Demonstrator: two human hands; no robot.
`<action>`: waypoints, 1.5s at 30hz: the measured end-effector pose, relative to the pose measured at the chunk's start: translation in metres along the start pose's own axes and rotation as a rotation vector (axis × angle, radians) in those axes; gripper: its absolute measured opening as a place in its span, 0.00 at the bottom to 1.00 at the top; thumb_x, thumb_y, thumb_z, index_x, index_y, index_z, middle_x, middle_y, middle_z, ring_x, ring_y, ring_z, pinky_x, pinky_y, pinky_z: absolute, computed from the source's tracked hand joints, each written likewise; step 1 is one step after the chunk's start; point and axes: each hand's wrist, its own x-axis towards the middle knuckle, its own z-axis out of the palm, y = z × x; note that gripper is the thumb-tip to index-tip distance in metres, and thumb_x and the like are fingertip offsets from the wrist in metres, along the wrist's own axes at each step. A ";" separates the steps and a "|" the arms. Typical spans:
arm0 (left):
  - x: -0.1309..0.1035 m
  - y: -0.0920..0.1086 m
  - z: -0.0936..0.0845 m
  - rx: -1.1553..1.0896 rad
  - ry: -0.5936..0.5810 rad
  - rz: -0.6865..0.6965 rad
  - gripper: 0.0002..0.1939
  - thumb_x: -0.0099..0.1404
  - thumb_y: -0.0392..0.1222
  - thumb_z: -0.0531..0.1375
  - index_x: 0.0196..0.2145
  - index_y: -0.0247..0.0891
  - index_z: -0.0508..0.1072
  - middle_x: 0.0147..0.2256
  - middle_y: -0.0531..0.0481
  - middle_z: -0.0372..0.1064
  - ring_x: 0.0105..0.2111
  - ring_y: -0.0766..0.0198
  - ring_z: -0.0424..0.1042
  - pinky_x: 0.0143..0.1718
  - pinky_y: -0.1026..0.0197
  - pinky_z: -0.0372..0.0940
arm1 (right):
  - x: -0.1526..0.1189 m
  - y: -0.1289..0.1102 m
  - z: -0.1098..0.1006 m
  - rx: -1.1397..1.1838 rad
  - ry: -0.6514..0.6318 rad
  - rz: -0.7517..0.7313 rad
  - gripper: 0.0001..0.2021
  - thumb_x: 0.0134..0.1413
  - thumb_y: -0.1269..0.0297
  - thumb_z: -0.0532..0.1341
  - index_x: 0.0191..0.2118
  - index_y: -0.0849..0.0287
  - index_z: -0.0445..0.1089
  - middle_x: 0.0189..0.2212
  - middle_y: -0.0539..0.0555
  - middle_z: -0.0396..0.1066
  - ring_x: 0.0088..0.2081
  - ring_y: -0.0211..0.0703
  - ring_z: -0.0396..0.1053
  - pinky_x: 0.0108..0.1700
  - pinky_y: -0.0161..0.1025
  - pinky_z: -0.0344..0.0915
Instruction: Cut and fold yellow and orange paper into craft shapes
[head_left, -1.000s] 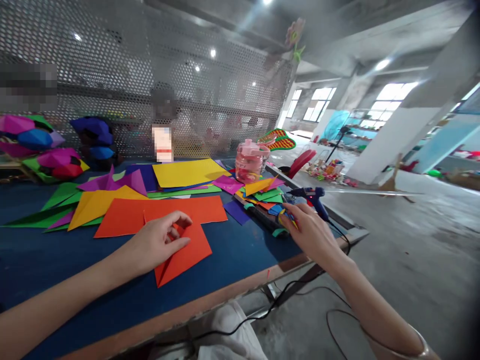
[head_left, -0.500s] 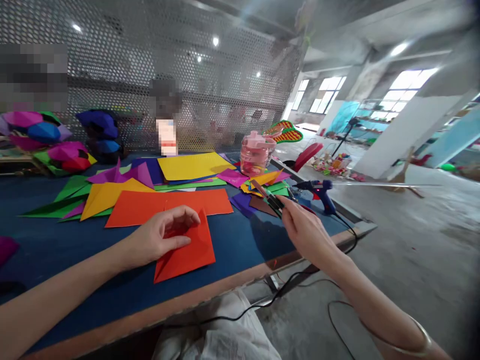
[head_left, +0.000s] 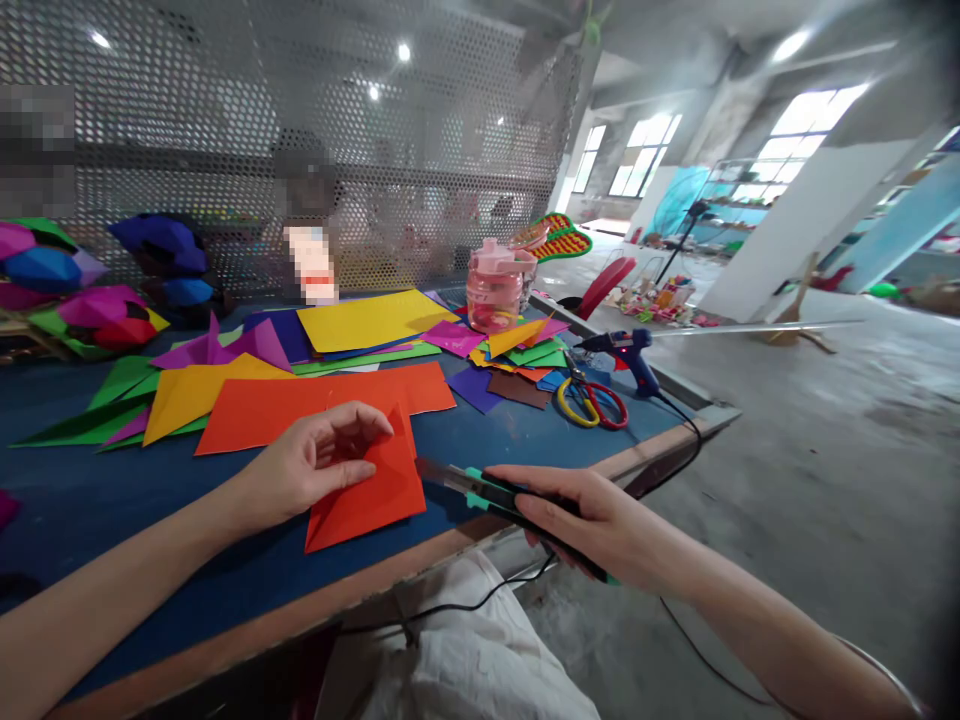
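Observation:
My left hand [head_left: 307,465] curls around a folded sheet of orange paper [head_left: 386,490], its thumb lying on the face and its fingertips at the upper edge. In my right hand [head_left: 592,515] is a black and green utility knife [head_left: 499,492], gripped by the handle. Its blade points left, close to the right edge of the folded paper; I cannot tell whether it touches. Just behind the left hand lies a larger orange sheet [head_left: 255,405].
Scissors [head_left: 592,405] with yellow and red handles and a blue glue gun [head_left: 634,355] with a cord lie at the right edge. A pink bottle [head_left: 493,285] stands among paper scraps [head_left: 521,388]. Yellow sheets [head_left: 367,320] are behind. Folded paper shapes [head_left: 112,310] sit at left.
My right hand has brought the utility knife leftward and nearer to me, from above the scraps to beside the folded orange paper. The scissors now show fully. My left hand keeps its hold.

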 end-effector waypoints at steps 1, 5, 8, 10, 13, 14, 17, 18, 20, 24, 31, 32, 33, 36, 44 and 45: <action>0.000 0.000 0.001 -0.022 -0.004 -0.008 0.11 0.68 0.44 0.66 0.47 0.46 0.73 0.45 0.52 0.71 0.47 0.63 0.73 0.49 0.64 0.68 | -0.001 0.001 0.001 -0.002 -0.015 0.001 0.26 0.72 0.49 0.54 0.69 0.52 0.64 0.27 0.46 0.65 0.20 0.29 0.58 0.20 0.28 0.53; 0.002 -0.001 0.009 -0.021 -0.007 -0.067 0.14 0.66 0.47 0.67 0.48 0.44 0.74 0.49 0.48 0.73 0.51 0.57 0.73 0.54 0.57 0.68 | -0.004 0.005 0.003 -0.046 -0.024 -0.003 0.25 0.72 0.50 0.54 0.68 0.51 0.65 0.28 0.47 0.67 0.21 0.29 0.57 0.21 0.28 0.53; 0.005 -0.004 0.015 0.017 0.019 -0.104 0.17 0.65 0.49 0.67 0.49 0.42 0.74 0.49 0.46 0.74 0.49 0.55 0.74 0.53 0.53 0.69 | -0.005 0.009 0.001 -0.030 -0.033 0.025 0.27 0.72 0.48 0.54 0.69 0.51 0.63 0.29 0.48 0.68 0.21 0.29 0.57 0.20 0.28 0.54; 0.007 -0.007 0.018 0.019 0.028 -0.103 0.18 0.65 0.50 0.67 0.50 0.42 0.75 0.50 0.46 0.75 0.48 0.56 0.74 0.53 0.53 0.70 | -0.006 0.011 -0.002 0.005 -0.055 0.052 0.28 0.71 0.46 0.54 0.70 0.50 0.61 0.29 0.48 0.68 0.20 0.29 0.58 0.19 0.27 0.54; 0.009 -0.008 0.019 0.024 0.037 -0.090 0.18 0.65 0.49 0.66 0.50 0.42 0.74 0.51 0.46 0.74 0.49 0.57 0.74 0.53 0.55 0.70 | -0.006 0.012 -0.004 0.031 -0.087 0.070 0.29 0.71 0.45 0.55 0.70 0.49 0.61 0.31 0.48 0.69 0.20 0.28 0.59 0.19 0.26 0.55; 0.009 -0.009 0.019 0.030 0.041 -0.091 0.18 0.66 0.49 0.66 0.51 0.42 0.74 0.51 0.47 0.74 0.49 0.57 0.74 0.53 0.56 0.70 | -0.006 0.012 -0.005 0.038 -0.097 0.075 0.29 0.71 0.45 0.55 0.70 0.49 0.61 0.31 0.48 0.69 0.20 0.28 0.59 0.18 0.25 0.55; 0.008 -0.008 0.019 0.058 0.048 -0.097 0.18 0.66 0.50 0.65 0.51 0.42 0.74 0.50 0.46 0.74 0.47 0.57 0.74 0.51 0.56 0.70 | -0.006 0.011 -0.007 0.048 -0.121 0.085 0.29 0.70 0.44 0.55 0.71 0.49 0.61 0.31 0.48 0.69 0.20 0.27 0.59 0.18 0.25 0.56; 0.008 -0.008 0.020 0.075 0.048 -0.096 0.18 0.66 0.50 0.65 0.52 0.42 0.73 0.50 0.46 0.75 0.46 0.57 0.74 0.50 0.56 0.71 | -0.007 0.010 -0.007 0.040 -0.125 0.078 0.29 0.70 0.44 0.55 0.71 0.49 0.61 0.31 0.47 0.69 0.20 0.27 0.59 0.18 0.25 0.56; 0.007 -0.007 0.021 0.154 0.044 -0.078 0.18 0.68 0.51 0.63 0.52 0.43 0.73 0.48 0.47 0.74 0.44 0.57 0.75 0.47 0.55 0.72 | -0.008 0.007 -0.008 0.008 -0.128 0.055 0.30 0.70 0.44 0.55 0.70 0.51 0.61 0.30 0.47 0.68 0.21 0.27 0.60 0.19 0.25 0.56; 0.004 -0.003 0.022 0.460 0.013 0.070 0.13 0.70 0.49 0.61 0.50 0.45 0.74 0.56 0.45 0.68 0.51 0.55 0.73 0.53 0.52 0.70 | -0.010 -0.001 -0.010 -0.128 -0.120 -0.038 0.29 0.69 0.47 0.58 0.69 0.55 0.65 0.30 0.47 0.70 0.22 0.28 0.58 0.22 0.26 0.56; 0.009 -0.001 0.017 0.663 -0.334 0.189 0.24 0.79 0.43 0.49 0.69 0.58 0.60 0.72 0.56 0.52 0.73 0.53 0.47 0.72 0.42 0.44 | -0.014 -0.006 -0.008 -0.292 -0.078 -0.176 0.24 0.70 0.53 0.58 0.68 0.50 0.66 0.47 0.52 0.80 0.38 0.39 0.73 0.42 0.32 0.67; 0.010 -0.001 0.017 0.683 -0.371 0.168 0.24 0.80 0.46 0.48 0.69 0.59 0.59 0.72 0.57 0.53 0.73 0.53 0.45 0.72 0.40 0.41 | -0.014 -0.005 -0.007 -0.291 -0.078 -0.173 0.25 0.69 0.53 0.58 0.68 0.50 0.66 0.49 0.52 0.79 0.40 0.41 0.74 0.44 0.33 0.68; 0.011 -0.002 0.017 0.699 -0.393 0.148 0.23 0.80 0.48 0.48 0.70 0.60 0.58 0.72 0.58 0.53 0.74 0.53 0.44 0.73 0.39 0.38 | -0.015 -0.004 -0.007 -0.287 -0.081 -0.168 0.26 0.69 0.53 0.59 0.68 0.51 0.65 0.50 0.53 0.79 0.42 0.43 0.74 0.44 0.34 0.68; 0.011 -0.004 0.019 0.718 -0.375 0.124 0.23 0.80 0.51 0.47 0.70 0.60 0.57 0.72 0.58 0.50 0.74 0.53 0.45 0.73 0.39 0.37 | -0.016 -0.003 -0.006 -0.279 -0.081 -0.149 0.27 0.68 0.53 0.60 0.69 0.52 0.65 0.47 0.53 0.80 0.40 0.43 0.74 0.42 0.34 0.69; 0.000 -0.010 0.017 0.801 -0.249 0.119 0.25 0.80 0.52 0.45 0.71 0.53 0.58 0.72 0.53 0.52 0.72 0.53 0.51 0.72 0.42 0.44 | -0.016 -0.006 -0.002 -0.305 -0.076 -0.123 0.27 0.70 0.53 0.58 0.71 0.49 0.61 0.48 0.52 0.79 0.39 0.40 0.73 0.42 0.33 0.68; 0.000 -0.010 0.015 0.809 -0.259 0.121 0.25 0.80 0.53 0.45 0.71 0.53 0.58 0.72 0.52 0.52 0.72 0.52 0.52 0.72 0.42 0.44 | -0.016 -0.006 -0.002 -0.304 -0.083 -0.120 0.27 0.70 0.53 0.57 0.71 0.49 0.60 0.50 0.52 0.78 0.40 0.40 0.73 0.43 0.34 0.68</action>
